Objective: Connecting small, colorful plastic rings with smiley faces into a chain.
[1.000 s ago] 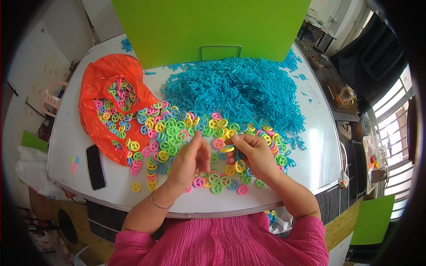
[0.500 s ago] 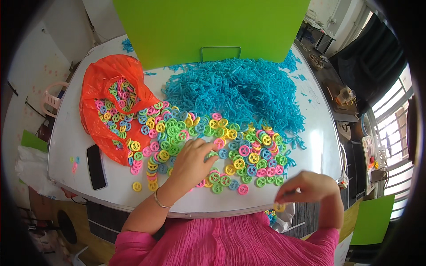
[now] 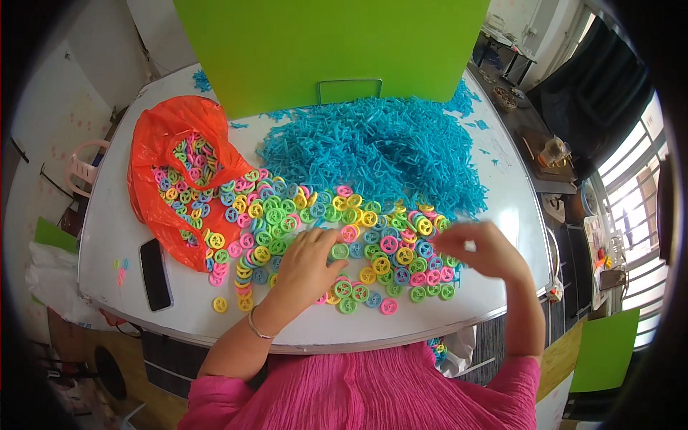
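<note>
Many small plastic spoked wheels (image 3: 344,288) in pink, green, yellow and blue are spread over the white table (image 3: 401,326). My left hand (image 3: 304,264) rests among them, its thumb and index finger closed around a green wheel (image 3: 340,251). My right hand (image 3: 484,247) is at the right edge of the wheels, close to a large heap of thin blue plastic pieces (image 3: 373,143). Its fingers point left and are partly smeared by motion, so whether anything is in them cannot be made out.
A red plastic bag (image 3: 154,208) with more wheels lies open at the left, a phone (image 3: 155,274) in front of it. Behind the blue heap stands a large green board (image 3: 330,50) with a metal handle. Below the front edge, a bag of wheels (image 3: 438,350) shows.
My right hand has moved from the table's front edge, where a yellow wheel was at its fingers, up and away to the wheels. That yellow wheel no longer shows there. The left hand stays put.
</note>
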`<state>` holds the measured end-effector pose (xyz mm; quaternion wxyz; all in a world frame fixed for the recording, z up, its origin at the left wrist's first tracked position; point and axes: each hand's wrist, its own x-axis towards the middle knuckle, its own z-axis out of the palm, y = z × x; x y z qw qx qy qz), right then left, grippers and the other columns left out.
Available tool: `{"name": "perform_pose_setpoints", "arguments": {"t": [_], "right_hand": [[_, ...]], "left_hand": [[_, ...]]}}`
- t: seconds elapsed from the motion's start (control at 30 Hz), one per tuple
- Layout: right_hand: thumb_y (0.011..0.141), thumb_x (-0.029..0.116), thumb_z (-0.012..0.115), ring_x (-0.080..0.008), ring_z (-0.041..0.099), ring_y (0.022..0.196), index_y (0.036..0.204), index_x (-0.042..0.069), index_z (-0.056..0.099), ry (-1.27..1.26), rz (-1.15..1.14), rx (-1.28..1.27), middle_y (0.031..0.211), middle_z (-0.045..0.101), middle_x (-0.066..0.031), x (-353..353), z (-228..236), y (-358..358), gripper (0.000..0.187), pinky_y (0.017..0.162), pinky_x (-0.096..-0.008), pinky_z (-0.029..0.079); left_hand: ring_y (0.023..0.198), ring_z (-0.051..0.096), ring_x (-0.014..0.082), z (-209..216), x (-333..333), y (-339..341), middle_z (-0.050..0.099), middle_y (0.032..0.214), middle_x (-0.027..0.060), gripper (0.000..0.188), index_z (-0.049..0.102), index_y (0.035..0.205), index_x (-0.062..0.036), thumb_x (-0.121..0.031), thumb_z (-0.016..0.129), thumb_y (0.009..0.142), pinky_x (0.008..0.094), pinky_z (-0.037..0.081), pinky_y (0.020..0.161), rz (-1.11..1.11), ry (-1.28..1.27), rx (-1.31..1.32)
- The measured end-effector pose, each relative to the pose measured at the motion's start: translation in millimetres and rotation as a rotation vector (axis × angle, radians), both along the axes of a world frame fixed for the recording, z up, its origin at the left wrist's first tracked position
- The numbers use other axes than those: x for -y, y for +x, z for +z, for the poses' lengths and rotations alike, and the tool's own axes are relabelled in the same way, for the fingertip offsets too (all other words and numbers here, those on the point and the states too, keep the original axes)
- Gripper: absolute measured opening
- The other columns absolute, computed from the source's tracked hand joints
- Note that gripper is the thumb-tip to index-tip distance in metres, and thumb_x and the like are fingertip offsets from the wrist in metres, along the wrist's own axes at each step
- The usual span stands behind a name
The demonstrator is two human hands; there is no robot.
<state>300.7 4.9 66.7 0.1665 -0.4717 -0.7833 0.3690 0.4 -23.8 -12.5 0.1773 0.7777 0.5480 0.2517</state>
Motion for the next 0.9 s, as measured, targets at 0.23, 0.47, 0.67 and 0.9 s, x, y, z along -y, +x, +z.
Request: {"name": "perform_pose_setpoints", "arguments": {"t": [0.23,0.47,0.67,0.9], "right_hand": [[0.081,0.008,0.068,-0.0249,0.062,0.081,0.103,0.009,0.068,0.630,-0.069,0.138,0.096,0.063,-0.0093,-69.3,-62.6,-69.7,0.022,0.069,-0.0337,0.051],[0.079,0.011,0.071,-0.0229,0.063,0.076,0.100,0.006,0.067,0.483,-0.164,0.008,0.087,0.064,-0.0085,-73.6,-63.1,-75.6,0.022,0.070,-0.0333,0.051],[0.086,0.007,0.064,-0.0151,0.063,0.079,0.110,0.002,0.060,-0.034,-0.387,-0.495,0.092,0.066,-0.0079,-54.8,-38.9,-60.9,0.025,0.067,-0.0269,0.051],[0.087,0.004,0.062,-0.0196,0.066,0.083,0.099,0.006,0.052,-0.776,-0.232,-0.974,0.092,0.064,-0.0086,-12.0,-42.7,-83.2,0.016,0.069,-0.0280,0.054]], "left_hand": [[0.066,0.067,0.0202,11.3,-1.0,7.2,0.066,0.090,0.0100,0.032,0.051,0.100,-0.0047,-0.006,0.073,0.077,0.0307,0.050,0.057,0.060,-0.151,0.394],[0.068,0.067,0.0236,10.9,-1.5,3.2,0.067,0.087,0.0106,0.030,0.050,0.104,-0.0045,-0.011,0.069,0.083,0.0349,0.050,0.056,0.098,-0.169,0.325],[0.067,0.067,0.0152,7.3,-6.0,1.3,0.069,0.089,0.0090,0.026,0.054,0.105,-0.0010,-0.020,0.064,0.090,0.0290,0.049,0.053,0.046,-0.352,0.650],[0.094,0.062,0.0108,7.9,-6.4,5.0,0.065,0.109,0.0028,0.029,0.058,0.120,-0.0073,-0.024,0.055,0.097,0.0214,0.049,0.073,0.041,-0.911,1.409]]}}
